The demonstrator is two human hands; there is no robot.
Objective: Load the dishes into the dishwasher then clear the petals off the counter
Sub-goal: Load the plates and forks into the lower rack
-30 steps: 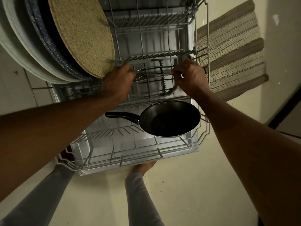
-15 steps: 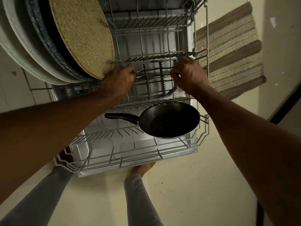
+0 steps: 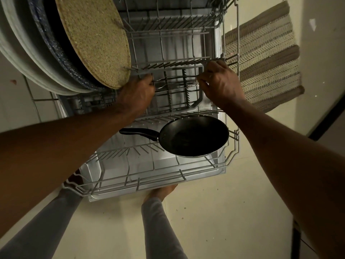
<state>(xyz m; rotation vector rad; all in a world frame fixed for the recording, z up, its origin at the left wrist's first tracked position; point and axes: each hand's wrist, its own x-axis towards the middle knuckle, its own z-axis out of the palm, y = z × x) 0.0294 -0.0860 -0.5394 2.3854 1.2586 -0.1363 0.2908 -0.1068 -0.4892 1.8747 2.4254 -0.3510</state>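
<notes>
— While both sets of fingers curl round the cutlery basket [image 3: 177, 90], who has which end?
— The left hand [image 3: 137, 93] grips its left rim, the right hand [image 3: 221, 81] its right rim; a fork [image 3: 168, 79] lies between them.
— And beyond the knuckles?
— Below the hands a black pan [image 3: 194, 136] sits in the rack [image 3: 155, 178]. Plates [image 3: 89, 40] stand upright just left of the left hand.

Striped woven rug [image 3: 265, 58] lying on the pale floor [image 3: 214, 212] right of the appliance, dark-edged frame [image 3: 324, 122] running along the floor at far right, white wall tiles [image 3: 22, 109] showing at left
</notes>
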